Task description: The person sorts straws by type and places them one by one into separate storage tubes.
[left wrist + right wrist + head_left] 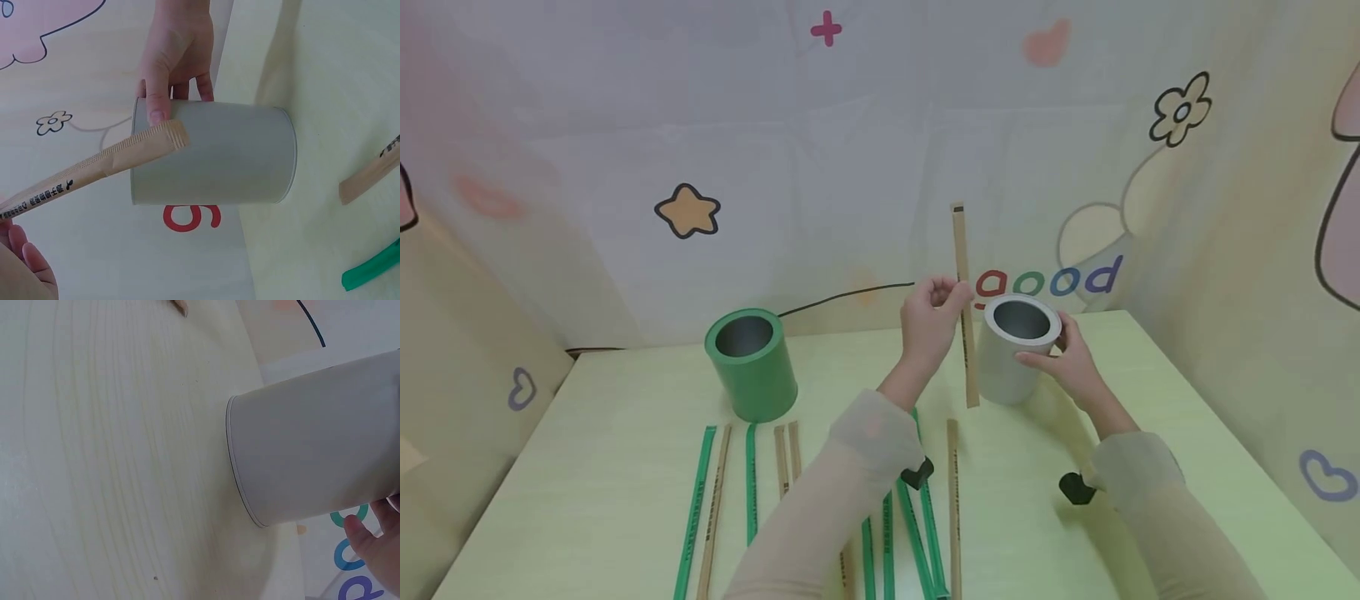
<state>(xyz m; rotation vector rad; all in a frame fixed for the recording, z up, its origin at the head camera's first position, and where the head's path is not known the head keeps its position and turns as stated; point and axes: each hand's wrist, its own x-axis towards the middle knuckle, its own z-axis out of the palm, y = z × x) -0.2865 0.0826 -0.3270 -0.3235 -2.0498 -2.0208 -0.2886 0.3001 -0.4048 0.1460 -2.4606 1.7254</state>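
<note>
My left hand (pixel 932 321) pinches a slim brown paper-wrapped stick (pixel 961 250) between thumb and fingers. The stick is upright, just left of a white cylindrical holder (pixel 1011 371); black print and a crimped end show in the left wrist view, but what the wrapper holds is hidden. My right hand (pixel 1075 362) grips the holder near its rim from the right, thumb in front. In the right wrist view its fingers (pixel 359 534) touch the white wall. The holder is upright, its dark mouth facing up. A green cylindrical holder (pixel 760 379) stands to the left.
Several green wrapped sticks (pixel 696 508) and brown ones (pixel 953 500) lie lengthwise on the pale wooden table (pixel 595 467), some hidden under my left sleeve. A printed cloth (pixel 850 167) hangs along the table's back edge and both sides.
</note>
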